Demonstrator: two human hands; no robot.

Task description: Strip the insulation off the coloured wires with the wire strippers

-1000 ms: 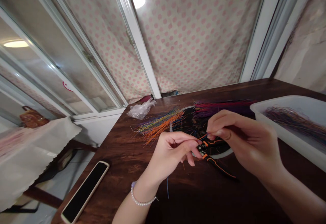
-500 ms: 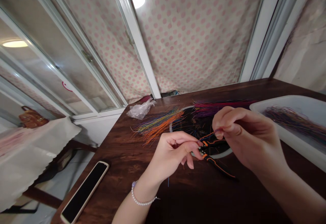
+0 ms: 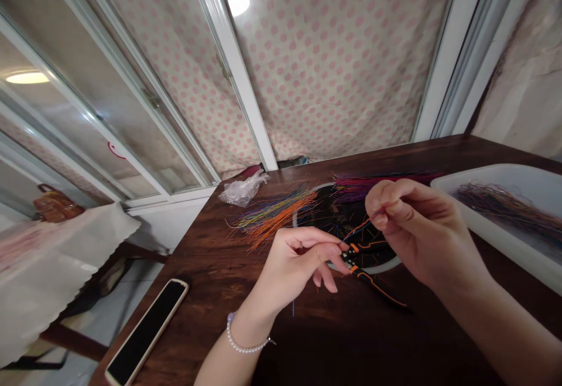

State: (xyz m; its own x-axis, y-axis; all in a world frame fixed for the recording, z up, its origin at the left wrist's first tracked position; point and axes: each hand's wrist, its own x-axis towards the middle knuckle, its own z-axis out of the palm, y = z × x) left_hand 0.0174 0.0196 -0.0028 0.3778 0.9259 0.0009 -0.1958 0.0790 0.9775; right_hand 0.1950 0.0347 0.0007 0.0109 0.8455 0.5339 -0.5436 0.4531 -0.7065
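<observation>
Twisted orange and blue wires (image 3: 360, 227) stretch between my two hands. My left hand (image 3: 309, 256) pinches one end between thumb and forefinger, its other fingers loosely curled, and a blue wire end hangs below it. My right hand (image 3: 410, 222) pinches the other end, higher up; its fingertips partly hide the wires. Just beyond my left fingertips, black and orange pliers (image 3: 377, 287) lie with their handles spread. Their jaws are partly hidden by my left hand. Behind them is a round, pale-rimmed tray (image 3: 300, 213) with wire scraps inside.
Orange, yellow and blue wires (image 3: 281, 213) lie left of the tray, purple and red wires (image 3: 355, 187) behind it. A white bin (image 3: 496, 231) of tangled wires stands right. A phone (image 3: 147, 330) lies near the table's left edge; a clear plastic bag (image 3: 243, 190) sits at the back.
My hands have drawn slightly apart, and more of the twisted wires shows between them. My right fingers have shifted a little. The pliers and bundles stay put.
</observation>
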